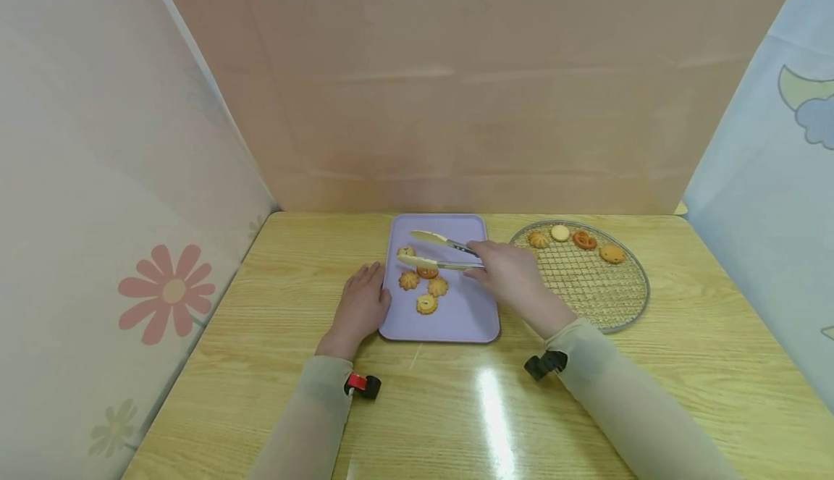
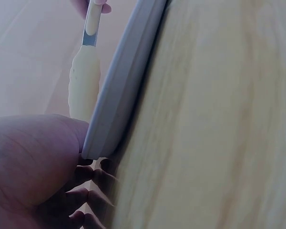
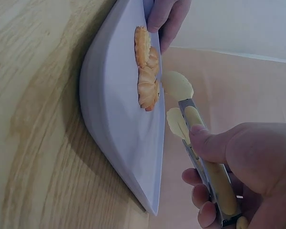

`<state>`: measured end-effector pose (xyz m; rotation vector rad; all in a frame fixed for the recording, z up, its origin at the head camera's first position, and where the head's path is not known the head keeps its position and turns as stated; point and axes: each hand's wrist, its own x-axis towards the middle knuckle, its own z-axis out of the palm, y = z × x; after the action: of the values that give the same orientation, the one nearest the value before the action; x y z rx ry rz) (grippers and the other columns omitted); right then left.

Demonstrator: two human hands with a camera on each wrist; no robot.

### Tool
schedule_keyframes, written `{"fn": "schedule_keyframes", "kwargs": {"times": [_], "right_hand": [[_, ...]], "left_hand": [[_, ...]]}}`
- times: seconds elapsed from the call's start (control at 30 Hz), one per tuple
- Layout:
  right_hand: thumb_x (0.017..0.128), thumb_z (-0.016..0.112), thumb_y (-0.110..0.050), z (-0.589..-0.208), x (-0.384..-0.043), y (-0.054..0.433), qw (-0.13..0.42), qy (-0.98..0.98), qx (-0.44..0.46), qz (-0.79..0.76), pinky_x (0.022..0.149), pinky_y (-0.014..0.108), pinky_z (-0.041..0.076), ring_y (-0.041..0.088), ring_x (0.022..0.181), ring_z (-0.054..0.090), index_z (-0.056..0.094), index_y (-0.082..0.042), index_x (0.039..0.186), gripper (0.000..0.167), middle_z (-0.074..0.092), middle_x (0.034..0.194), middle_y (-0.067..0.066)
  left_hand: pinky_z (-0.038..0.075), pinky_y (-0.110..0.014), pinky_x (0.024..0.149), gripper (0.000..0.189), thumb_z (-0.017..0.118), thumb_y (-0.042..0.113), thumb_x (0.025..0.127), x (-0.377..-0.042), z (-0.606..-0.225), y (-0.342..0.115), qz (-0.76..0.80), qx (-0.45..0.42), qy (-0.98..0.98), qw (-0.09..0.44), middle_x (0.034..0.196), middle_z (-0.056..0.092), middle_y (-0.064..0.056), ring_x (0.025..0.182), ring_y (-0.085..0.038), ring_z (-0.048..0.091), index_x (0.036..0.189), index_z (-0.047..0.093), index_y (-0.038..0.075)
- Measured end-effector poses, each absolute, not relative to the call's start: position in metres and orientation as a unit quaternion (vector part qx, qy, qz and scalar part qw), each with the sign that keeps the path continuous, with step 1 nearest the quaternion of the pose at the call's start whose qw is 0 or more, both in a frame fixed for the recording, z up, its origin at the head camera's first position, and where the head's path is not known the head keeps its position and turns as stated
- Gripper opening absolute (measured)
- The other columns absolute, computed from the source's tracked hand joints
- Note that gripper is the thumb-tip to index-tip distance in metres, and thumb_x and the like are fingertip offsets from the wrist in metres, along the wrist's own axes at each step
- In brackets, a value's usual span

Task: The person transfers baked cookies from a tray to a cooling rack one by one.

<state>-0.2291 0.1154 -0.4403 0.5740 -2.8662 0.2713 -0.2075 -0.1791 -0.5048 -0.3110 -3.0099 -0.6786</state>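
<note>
My right hand (image 1: pixel 515 274) grips metal tongs (image 3: pixel 214 179) with cream-coloured tips over the lavender tray (image 1: pixel 465 321). The tips stand apart, and I see no cookie between them. Beneath and near them on the tray lie a round cookie (image 1: pixel 406 250), a pretzel-shaped cookie (image 1: pixel 427 272), two swirled cookies (image 1: pixel 438 287) and a scalloped ring-like cookie (image 1: pixel 426 304). At the tray's left edge rests my left hand (image 1: pixel 360 302), its thumb against the rim and the other fingers stretched beside it. The left fingertips are dark and partly hidden in the left wrist view.
To the right of the tray stands a round wire rack (image 1: pixel 593 292). Along its back lie a swirled cookie (image 1: pixel 538 240), a pale round cookie (image 1: pixel 559 233), a pretzel-shaped cookie (image 1: pixel 584 240) and a brown cookie (image 1: pixel 612 253). A tan panel (image 1: pixel 469 103) closes off the wooden table's (image 1: pixel 430 407) back.
</note>
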Motion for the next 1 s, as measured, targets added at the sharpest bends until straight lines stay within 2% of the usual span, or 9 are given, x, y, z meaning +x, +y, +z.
{"fn": "schedule_keyframes", "kwargs": {"times": [0.23,0.5,1.0], "right_hand": [[0.096,0.088,-0.04,-0.441,-0.233,0.113,0.092,-0.972,0.193,0.1,0.066,0.049,0.061,0.032,0.101,0.079,0.074,-0.015,0.138,0.051,0.08,0.128,0.006],[0.097,0.087,-0.039,-0.44,-0.237,0.109,0.076,-0.973,0.193,0.103,0.069,0.05,0.061,0.031,0.095,0.078,0.075,-0.015,0.134,0.046,0.081,0.122,0.006],[0.095,0.089,-0.037,-0.438,-0.243,0.103,0.086,-0.971,0.204,0.087,0.057,0.044,0.054,0.026,0.082,0.075,0.077,-0.012,0.127,0.042,0.082,0.107,0.006]], "left_hand": [[0.025,-0.061,0.133,0.055,0.058,0.016,0.112,-0.207,-0.505,-0.18,-0.218,-0.1,-0.971,0.023,0.168,0.047,-0.026,0.161,-0.045,0.035,0.16,0.05,-0.007],[0.025,-0.06,0.133,0.055,0.058,0.016,0.111,-0.208,-0.506,-0.18,-0.217,-0.1,-0.971,0.024,0.168,0.047,-0.025,0.161,-0.045,0.035,0.16,0.05,-0.007],[0.023,-0.06,0.134,0.055,0.058,0.015,0.111,-0.206,-0.504,-0.179,-0.224,-0.096,-0.97,0.019,0.169,0.046,-0.025,0.161,-0.045,0.034,0.161,0.049,-0.007]]}}
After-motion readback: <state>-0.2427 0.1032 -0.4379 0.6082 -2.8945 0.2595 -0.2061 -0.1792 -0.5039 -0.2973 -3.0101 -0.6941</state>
